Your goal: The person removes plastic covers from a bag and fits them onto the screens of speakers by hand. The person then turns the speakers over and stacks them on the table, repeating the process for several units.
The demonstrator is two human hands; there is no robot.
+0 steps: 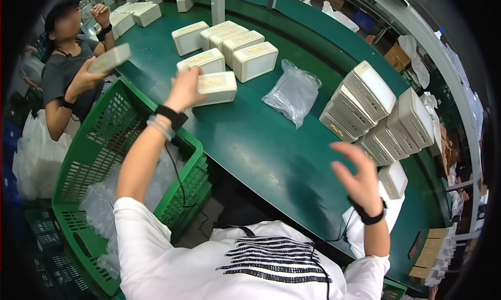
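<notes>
My left hand (186, 89) is closed round the left end of a cream box-shaped unit (219, 87) with gold lettering, at the table's left side. Right behind it stands another cream unit (207, 61). More of the same kind stand in a row beyond, the nearest one (255, 60) showing a pale front panel. Above the right part of the table hangs my right hand (358, 170), its fingers spread and nothing in them. Beyond it are stacked cream units (365, 99) with small ports along their sides. A folded clear plastic bag (294, 92) lies mid-table.
The green table (245, 143) curves ahead of me. A green crate (112, 127) holding clear plastic bags stands at my left. A co-worker (73, 54) at the far left holds a cream unit (109, 59). A grey post (217, 5) rises behind the row.
</notes>
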